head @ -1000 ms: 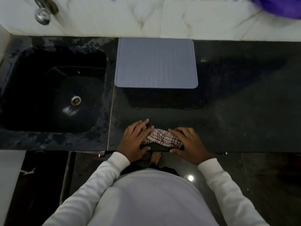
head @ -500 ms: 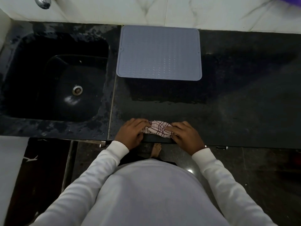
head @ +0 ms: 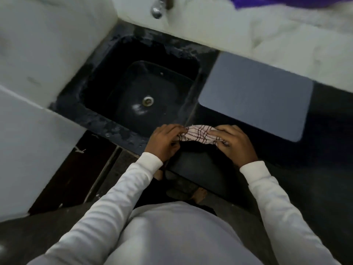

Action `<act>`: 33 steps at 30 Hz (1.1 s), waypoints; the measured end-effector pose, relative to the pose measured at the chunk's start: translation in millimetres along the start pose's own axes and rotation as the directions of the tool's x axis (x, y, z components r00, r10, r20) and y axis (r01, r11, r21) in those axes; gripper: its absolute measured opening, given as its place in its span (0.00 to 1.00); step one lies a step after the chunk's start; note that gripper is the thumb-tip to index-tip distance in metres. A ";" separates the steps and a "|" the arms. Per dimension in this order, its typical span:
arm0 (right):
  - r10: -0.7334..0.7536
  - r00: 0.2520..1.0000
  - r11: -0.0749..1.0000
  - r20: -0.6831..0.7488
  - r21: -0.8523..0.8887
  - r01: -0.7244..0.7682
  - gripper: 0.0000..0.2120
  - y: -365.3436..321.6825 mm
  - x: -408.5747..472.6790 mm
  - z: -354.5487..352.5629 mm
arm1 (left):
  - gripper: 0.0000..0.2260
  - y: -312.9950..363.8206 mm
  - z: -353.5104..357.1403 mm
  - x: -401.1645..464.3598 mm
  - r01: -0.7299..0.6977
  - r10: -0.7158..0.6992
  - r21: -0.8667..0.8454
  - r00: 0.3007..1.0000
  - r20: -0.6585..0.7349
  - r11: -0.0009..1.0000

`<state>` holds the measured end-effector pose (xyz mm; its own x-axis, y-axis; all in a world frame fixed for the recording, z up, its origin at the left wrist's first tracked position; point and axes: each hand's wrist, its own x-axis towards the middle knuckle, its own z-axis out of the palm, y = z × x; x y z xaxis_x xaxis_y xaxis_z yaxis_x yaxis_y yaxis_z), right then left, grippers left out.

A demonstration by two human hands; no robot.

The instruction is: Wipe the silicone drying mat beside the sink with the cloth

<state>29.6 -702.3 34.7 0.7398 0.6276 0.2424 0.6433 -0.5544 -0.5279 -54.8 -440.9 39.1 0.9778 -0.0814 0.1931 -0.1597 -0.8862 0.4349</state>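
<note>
silicone drying mat [head: 256, 96]: we see a grey, flat rectangle with rounded corners, lying on the dark bench [head: 324, 150] just to the right of the sink [head: 145, 92] and close against the pale back wall [head: 248, 35]. its surface is bare and nothing rests on it. we judge it to be soft, light and flexible, likely to grip the stone when pressed from above yet liable to lift or curl at a free edge if a wipe catches there; should it need steadying, a near corner pinned flat would be the place.

cloth [head: 198, 135]: a pale checked rag, bunched into a short roll at the front edge of the bench, near the corner of the sink and well apart from the mat. we judge it limp and light, easy to wad into a pad.

left hand [head: 166, 142] and right hand [head: 235, 142]: both are closed on the cloth, one at each end, fingers curled over the fabric and knuckles up. the wrists come in low from white sleeves [head: 122, 190], forearms converging toward the bench edge. we take the step in hand to be gathering the cloth; wiping has not yet begun, and the mat lies forward and to the right of the hands. the view is motion-blurred, so fine texture on the mat cannot be read.
</note>
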 end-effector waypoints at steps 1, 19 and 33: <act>-0.024 1.000 1.000 -0.004 0.012 0.024 0.22 -3.4 19.5 2.9 | 0.22 -8.9 -7.0 1.9 0.032 -0.032 0.003 0.999 -0.024 0.999; -0.425 0.876 0.905 0.228 0.121 0.407 0.22 -167.7 424.8 193.3 | 0.25 -301.2 -179.8 19.0 0.581 -0.524 0.100 0.785 -0.331 0.807; -0.384 0.862 0.887 0.330 -0.128 0.444 0.15 -213.3 529.6 338.0 | 0.12 -420.4 -153.0 33.4 0.671 -0.637 0.380 0.735 -0.231 0.636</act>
<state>217.6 -67.0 0.6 0.3257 0.9345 0.1434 0.9244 -0.2830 -0.2558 24.3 -1.3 -2.8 0.7890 0.6106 0.0682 0.6065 -0.7918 0.0718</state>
